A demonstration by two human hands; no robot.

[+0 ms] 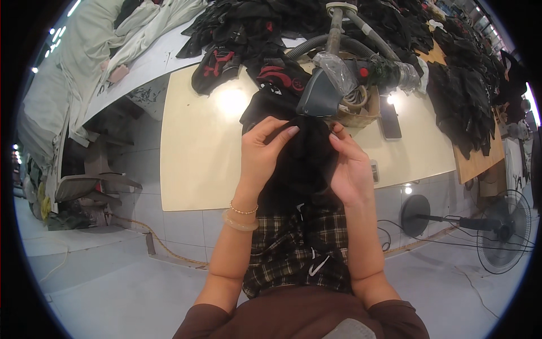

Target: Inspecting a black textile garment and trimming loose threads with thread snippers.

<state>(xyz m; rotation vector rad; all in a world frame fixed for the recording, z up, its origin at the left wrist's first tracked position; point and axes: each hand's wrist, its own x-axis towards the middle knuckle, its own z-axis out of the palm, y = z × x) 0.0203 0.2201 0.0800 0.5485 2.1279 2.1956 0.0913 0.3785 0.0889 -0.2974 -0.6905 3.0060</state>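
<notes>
A cream work table (197, 152) fills the middle of the view, with heaps of black garments (463, 96) piled from 12 to 3 o'clock and pale cloth (101, 45) draped at 10 o'clock. Near 4 o'clock a floor fan (502, 226) lies tipped on the tiled floor. At the centre hangs a black garment (299, 169), dark, soft and crumpled, its upper part bunched at the table's near edge and the rest falling toward a plaid lap. Just above it, at 12 o'clock, a grey steam iron (319, 93) with a hose rests nose down. The left hand (259, 150), with a bracelet at the wrist, pinches the garment's top fold between thumb and fingers; the right hand (350, 169) grips the same fabric just beside it, fingers curled into the cloth
</notes>
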